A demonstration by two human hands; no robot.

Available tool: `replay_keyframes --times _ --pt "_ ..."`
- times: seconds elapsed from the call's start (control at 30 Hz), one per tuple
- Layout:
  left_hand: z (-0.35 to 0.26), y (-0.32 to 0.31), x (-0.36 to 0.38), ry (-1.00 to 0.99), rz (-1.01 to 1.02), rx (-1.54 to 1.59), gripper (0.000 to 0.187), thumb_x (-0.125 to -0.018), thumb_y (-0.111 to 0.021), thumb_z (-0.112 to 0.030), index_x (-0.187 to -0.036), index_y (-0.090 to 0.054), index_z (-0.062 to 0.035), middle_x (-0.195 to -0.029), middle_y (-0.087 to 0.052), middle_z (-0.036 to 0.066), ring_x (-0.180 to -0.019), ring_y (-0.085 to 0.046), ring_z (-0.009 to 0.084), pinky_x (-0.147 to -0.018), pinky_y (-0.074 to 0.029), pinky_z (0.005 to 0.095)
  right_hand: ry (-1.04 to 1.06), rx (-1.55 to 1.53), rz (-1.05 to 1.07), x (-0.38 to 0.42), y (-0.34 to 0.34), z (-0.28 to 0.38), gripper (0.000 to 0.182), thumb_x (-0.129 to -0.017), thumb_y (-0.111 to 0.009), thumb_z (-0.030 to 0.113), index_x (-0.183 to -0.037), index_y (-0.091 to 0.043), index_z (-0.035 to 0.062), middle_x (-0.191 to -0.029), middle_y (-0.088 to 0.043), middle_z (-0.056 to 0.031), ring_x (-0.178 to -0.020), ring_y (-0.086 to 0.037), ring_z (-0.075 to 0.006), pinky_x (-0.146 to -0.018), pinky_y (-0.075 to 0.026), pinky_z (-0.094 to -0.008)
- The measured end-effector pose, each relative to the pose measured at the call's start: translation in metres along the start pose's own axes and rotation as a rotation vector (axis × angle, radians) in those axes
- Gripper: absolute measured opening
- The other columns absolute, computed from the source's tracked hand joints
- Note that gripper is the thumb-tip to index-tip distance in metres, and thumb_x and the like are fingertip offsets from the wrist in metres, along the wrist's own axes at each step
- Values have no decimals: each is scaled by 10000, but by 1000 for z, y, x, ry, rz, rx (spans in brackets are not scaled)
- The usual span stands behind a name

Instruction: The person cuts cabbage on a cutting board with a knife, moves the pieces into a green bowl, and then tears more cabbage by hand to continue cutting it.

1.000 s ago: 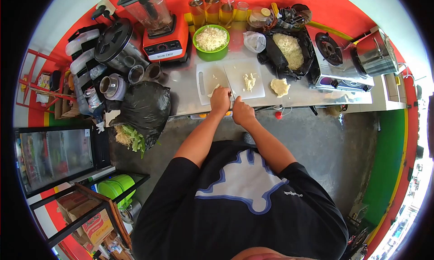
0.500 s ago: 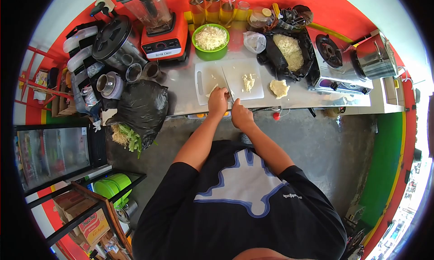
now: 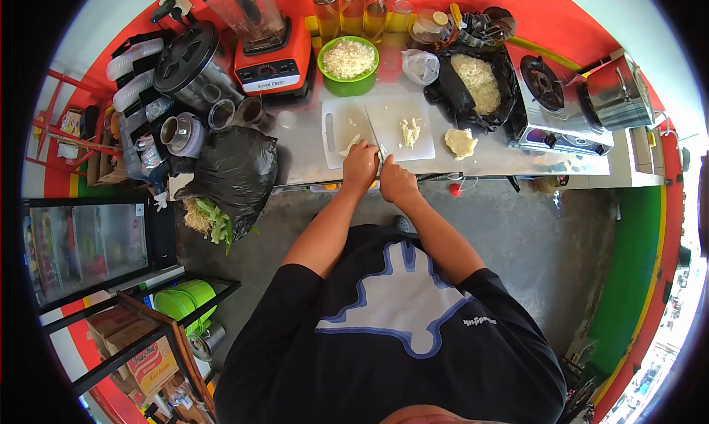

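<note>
A white cutting board lies at the counter's front edge. My right hand is closed around the handle of a knife, whose thin blade points away from me across the board. Beside it, my left hand has its fingers curled on a pale food piece, left of the blade. Pale shreds lie in a small heap on the board's right half. Just off the board to the right sits a pale, irregular lump of food.
Behind the board stands a green bowl full of pale shreds. An open black bag holds more, near the gas stove. Leftward are a red blender and a black plastic bag with greens. Oil bottles line the wall.
Both hands stay at the board's front edge with the knife and the food piece, shifting only slightly. The whole view has moved a little to the right.
</note>
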State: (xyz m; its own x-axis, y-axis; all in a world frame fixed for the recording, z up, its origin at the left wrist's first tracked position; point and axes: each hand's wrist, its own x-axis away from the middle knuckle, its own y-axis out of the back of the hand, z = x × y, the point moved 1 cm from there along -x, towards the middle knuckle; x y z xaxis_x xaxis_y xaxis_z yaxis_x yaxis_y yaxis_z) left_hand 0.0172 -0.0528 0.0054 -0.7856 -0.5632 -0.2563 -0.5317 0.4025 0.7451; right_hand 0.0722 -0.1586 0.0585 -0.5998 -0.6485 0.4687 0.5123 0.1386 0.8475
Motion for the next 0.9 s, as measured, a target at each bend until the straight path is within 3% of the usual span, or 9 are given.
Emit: replay_keyframes --times 0.37,0.43,0.57,0.67,0.9 --pt "2 4 -3 82 97 -26 91 -822 -630 -65 -848 -717 -64 -927 -635 108 -938 -620 330 -783 -547 452 -17 4 -21 10 -5 3 315 -906 -558 59 -1170 -416 -35 -991 -706 -278 -955 -710 -421 -797 -581 -470" --pt "2 5 -4 37 28 -17 50 -806 -679 -98 -781 -699 -59 -861 -637 108 -891 -622 339 -753 -525 457 -14 -30 -27 8 -13 2 304 -916 -541 68 -1171 -413 -35 -995 -702 -286 -968 -703 -431 -814 -573 -492" --pt "2 9 -10 14 63 -61 42 -816 -685 -100 -802 -706 -66 -862 -638 103 -896 -625 333 -762 -524 453 -3 -55 -40 0 -12 -12 294 -922 -522 68 -1175 -409 -32 -1000 -694 -300 -986 -691 -448 -839 -560 -519" --pt "-1 13 -15 48 105 -79 65 -835 -665 -95 -845 -724 -69 -947 -644 90 -955 -621 308 -797 -548 442 -22 -66 -69 -1 -8 -30 292 -929 -497 70 -1184 -403 -38 -1001 -686 -316 -977 -685 -465 -848 -551 -532" --pt "9 2 -17 -5 49 116 41 -806 -706 -81 -823 -718 -46 -869 -639 120 -886 -624 338 -801 -513 435 -41 -153 -127 -6 0 -34 267 -930 -473 74 -1161 -422 -48 -1013 -671 -340 -951 -674 -492 -841 -535 -549"
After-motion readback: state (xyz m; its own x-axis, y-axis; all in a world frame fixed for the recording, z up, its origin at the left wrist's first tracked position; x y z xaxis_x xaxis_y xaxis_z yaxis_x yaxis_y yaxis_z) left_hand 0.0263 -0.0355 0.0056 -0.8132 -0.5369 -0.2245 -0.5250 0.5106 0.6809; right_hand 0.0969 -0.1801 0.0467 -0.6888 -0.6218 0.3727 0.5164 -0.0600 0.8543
